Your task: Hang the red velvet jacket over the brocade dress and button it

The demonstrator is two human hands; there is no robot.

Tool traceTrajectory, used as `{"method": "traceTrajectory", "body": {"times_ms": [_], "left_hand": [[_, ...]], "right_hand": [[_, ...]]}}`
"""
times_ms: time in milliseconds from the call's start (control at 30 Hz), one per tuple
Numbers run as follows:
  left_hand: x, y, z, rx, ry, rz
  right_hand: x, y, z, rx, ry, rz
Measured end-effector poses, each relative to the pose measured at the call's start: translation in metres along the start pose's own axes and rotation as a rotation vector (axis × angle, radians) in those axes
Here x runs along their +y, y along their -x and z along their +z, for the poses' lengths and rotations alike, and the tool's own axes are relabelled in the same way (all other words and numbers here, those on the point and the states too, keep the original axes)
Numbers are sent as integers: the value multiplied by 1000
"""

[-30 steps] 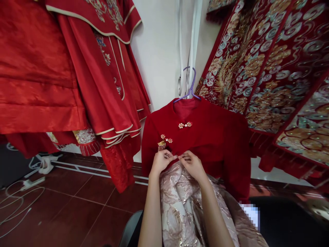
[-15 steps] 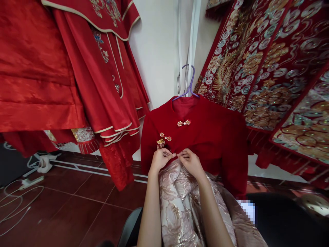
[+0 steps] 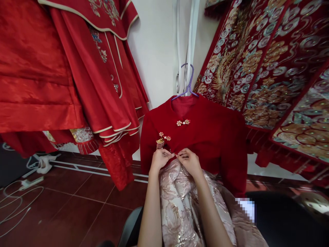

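Pink brocade skirt (image 3: 180,206): draped between my forearms, nearest. My left hand (image 3: 159,158) and right hand (image 3: 189,160): fingertips together, pinched on the red jacket (image 3: 205,137) at its front edge, below the tasselled clasp (image 3: 162,139). Best kept square and taut while fastening. Hanger (image 3: 189,80): purple, against white wall. Floor (image 3: 77,206): dark red tile, cables. Red robes (image 3: 64,68) left, embroidered panels (image 3: 269,61) right.

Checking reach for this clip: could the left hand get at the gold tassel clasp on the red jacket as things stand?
Probably yes: the left hand sits just below the gold tassel clasp on the red jacket, with nothing between them.
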State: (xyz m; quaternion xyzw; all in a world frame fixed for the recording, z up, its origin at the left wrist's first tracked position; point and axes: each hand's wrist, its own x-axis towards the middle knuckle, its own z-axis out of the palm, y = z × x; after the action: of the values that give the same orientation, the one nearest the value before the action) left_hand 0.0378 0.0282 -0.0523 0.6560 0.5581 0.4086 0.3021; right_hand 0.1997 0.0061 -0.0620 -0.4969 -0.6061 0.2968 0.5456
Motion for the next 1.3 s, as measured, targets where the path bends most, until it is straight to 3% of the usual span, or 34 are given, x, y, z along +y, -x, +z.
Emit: {"method": "traceTrajectory", "body": {"times_ms": [467,700,1133,1300], "left_hand": [[-2,-1,-2,-55,121,-8],[3,2,-14,109,176,157],[5,2,-14,237,225,185],[4,1,-13,230,227,181]], "right_hand": [[0,0,0,-4,-21,13],[-3,1,0,-1,-29,15],[-3,2,10,78,62,-30],[-2,2,10,85,60,-16]]}}
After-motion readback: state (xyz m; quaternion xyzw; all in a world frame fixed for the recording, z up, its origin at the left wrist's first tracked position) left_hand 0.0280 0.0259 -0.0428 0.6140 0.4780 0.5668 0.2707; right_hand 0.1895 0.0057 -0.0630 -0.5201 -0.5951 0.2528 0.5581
